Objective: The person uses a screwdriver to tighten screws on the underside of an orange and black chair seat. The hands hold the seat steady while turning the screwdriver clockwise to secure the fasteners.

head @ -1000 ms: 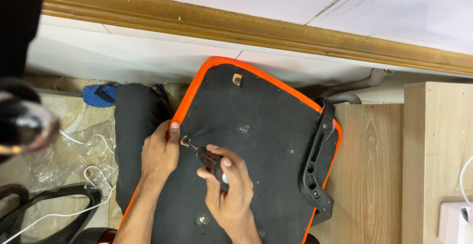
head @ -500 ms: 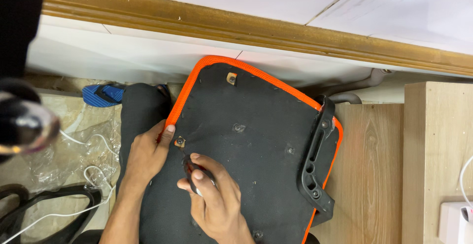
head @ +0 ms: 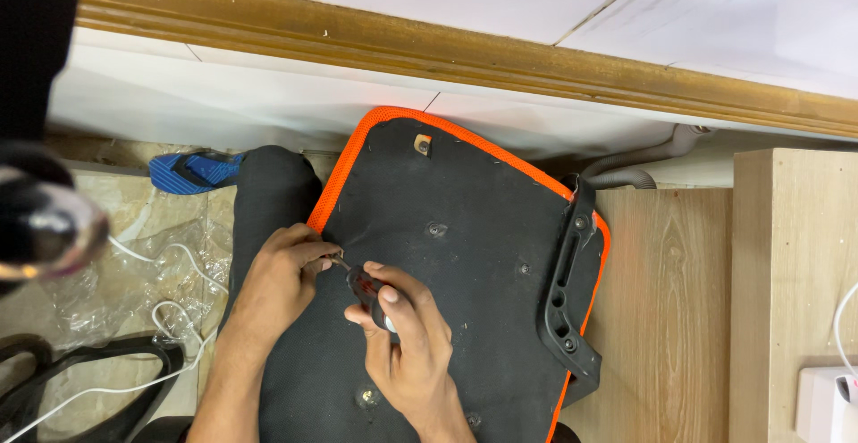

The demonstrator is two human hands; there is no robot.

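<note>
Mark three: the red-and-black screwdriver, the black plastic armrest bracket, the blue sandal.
red-and-black screwdriver (head: 365, 284), head view, on the handle.
black plastic armrest bracket (head: 566, 291), head view, mid-length of the bar.
blue sandal (head: 183, 173), head view, on the ribbed sole.

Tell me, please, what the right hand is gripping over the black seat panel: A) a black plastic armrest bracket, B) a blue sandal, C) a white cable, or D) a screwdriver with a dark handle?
D: the right hand is closed around a dark-handled screwdriver, its tip at a fitting by the left hand on the orange-edged seat panel.
</note>
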